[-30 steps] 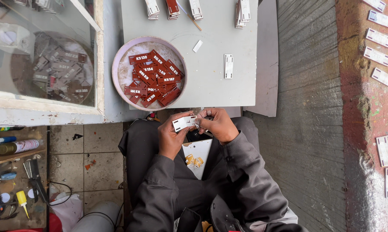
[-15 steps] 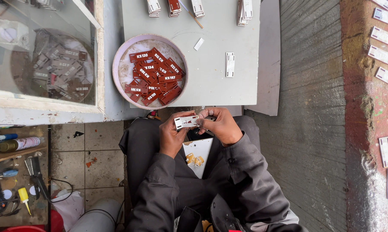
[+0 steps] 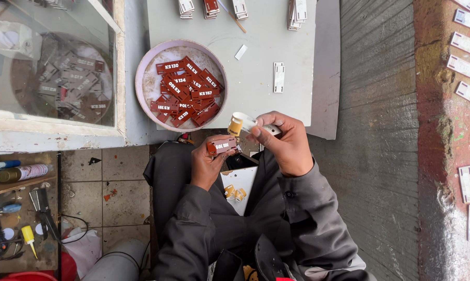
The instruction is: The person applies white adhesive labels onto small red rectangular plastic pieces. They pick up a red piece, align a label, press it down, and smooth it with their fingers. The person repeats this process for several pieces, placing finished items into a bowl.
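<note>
My left hand point(image 3: 206, 164) holds a small brown-red rectangular tag point(image 3: 223, 146) with white marks, face up, above my lap. My right hand point(image 3: 284, 143) grips a small white glue bottle point(image 3: 245, 123) with an amber nozzle, tipped down so its nozzle sits just above the tag. A round pale bowl point(image 3: 141, 78) full of several similar brown-red tags point(image 3: 185, 91) stands on the grey board just beyond my hands.
A grey board point(image 3: 261, 57) carries a white strip point(image 3: 278, 77) and stacks of tags along its far edge. A white card with small amber caps point(image 3: 235, 192) lies on my lap. A glass-topped case point(image 3: 53, 67) is at left, tools point(image 3: 16, 208) on a wooden shelf below it.
Earlier both hands held a tag showing a pale face; now the left holds a brown-red tag alone and the right has brought the glue bottle over it.
</note>
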